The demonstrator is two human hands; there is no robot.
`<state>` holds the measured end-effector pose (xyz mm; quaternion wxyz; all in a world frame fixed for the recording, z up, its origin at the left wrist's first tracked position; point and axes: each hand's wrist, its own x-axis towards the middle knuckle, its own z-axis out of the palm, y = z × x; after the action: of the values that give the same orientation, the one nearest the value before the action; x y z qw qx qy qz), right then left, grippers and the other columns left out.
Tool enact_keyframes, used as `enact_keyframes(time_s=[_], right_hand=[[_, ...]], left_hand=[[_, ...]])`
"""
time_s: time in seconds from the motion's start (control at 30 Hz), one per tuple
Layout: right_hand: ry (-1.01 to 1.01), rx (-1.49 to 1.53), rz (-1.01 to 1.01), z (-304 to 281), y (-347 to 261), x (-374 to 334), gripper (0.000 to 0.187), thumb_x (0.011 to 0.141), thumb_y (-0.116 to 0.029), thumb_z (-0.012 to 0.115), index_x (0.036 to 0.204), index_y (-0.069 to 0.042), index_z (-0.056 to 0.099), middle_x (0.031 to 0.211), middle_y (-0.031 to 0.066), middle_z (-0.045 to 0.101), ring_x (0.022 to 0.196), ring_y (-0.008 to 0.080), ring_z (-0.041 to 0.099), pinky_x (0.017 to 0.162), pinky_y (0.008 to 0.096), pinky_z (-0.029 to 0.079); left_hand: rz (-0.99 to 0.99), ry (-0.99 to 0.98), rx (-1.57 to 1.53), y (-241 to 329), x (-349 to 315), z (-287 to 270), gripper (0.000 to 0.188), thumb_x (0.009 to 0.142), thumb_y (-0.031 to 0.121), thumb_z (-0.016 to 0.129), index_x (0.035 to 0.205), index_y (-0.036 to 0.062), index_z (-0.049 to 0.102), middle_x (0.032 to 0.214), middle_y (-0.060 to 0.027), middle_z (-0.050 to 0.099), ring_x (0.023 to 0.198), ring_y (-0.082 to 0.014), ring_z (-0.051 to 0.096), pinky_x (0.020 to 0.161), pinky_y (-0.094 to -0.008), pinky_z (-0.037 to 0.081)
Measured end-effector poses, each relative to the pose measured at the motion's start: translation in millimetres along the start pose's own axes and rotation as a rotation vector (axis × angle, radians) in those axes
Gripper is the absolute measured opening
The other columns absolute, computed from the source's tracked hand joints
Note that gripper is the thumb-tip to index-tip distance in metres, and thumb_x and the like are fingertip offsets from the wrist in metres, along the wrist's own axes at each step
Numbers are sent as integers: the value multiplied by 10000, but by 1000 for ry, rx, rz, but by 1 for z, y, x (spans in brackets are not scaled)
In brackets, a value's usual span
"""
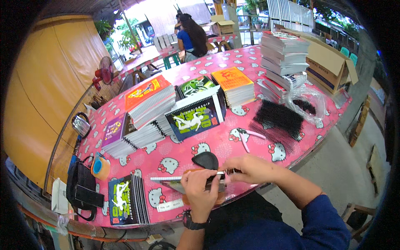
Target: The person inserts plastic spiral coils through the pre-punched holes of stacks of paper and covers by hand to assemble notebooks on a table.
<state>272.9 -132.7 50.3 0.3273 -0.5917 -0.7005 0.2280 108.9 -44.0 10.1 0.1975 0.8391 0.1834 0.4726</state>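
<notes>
At the table's near edge my left hand [197,187] grips a notebook [164,179], its white page edges turned upward. On that wrist is a dark watch. My right hand [252,168] is closed at the notebook's right end, fingers pinched on a black spiral coil [234,171]; the fingers partly hide where coil and pages meet. Just beyond the hands lies a black rounded pad [205,160]. Pink-handled pliers [253,134] rest farther off to the right, beside a heap of black spiral coils [280,118].
Notebook stacks [152,102] fill the table's middle, with spiral notebooks [125,202] at the near left by a black bag [81,187] and an orange tape roll [100,166]. Tall paper piles [284,54], a plastic bag [310,106] and a carton [329,62] stand right. Another person [191,37] sits beyond.
</notes>
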Motion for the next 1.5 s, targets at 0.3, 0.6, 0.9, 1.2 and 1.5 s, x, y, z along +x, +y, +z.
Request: enact_keyframes(time_s=[0.3,0.6,0.9,1.2,1.5], right_hand=[[54,-304,114,10,-4,-6,195,870,-222,515,894,-36,569,781,184,585,767,369,580,658,435,461],[-179,-27,307,13,102,69,436,847,-395,551,1133,-67,528,1032,160,593,970,269,574,778,358,452],[-47,-261,85,68,148,99,607,688,-320,709,1214,-123,478,1221,218,478,1074,352,505,859,412,430],[550,-384,291,37,141,16,668,671,-358,719,1207,-55,461,1259,240,421,1146,377,426,938,442,371],[114,-519,165,48,133,10,848,635,-503,688,1351,-182,364,1377,235,285,1231,441,309,1012,520,272]], left_hand=[[74,-195,12,9,7,-10,224,691,182,716,902,157,647,856,-14,617,856,-191,547,838,-383,265],[69,-248,99,-2,7,-7,193,784,264,634,956,178,639,857,9,597,886,-182,531,874,-388,236],[78,-321,171,-8,8,-8,174,784,279,618,909,158,612,887,7,599,871,-198,529,833,-392,263],[86,-272,32,-7,10,-17,163,821,302,595,869,154,643,783,-3,592,852,-197,535,947,-476,203],[67,-275,74,-10,14,-18,160,837,292,576,829,142,630,815,-3,590,873,-192,541,972,-502,153]])
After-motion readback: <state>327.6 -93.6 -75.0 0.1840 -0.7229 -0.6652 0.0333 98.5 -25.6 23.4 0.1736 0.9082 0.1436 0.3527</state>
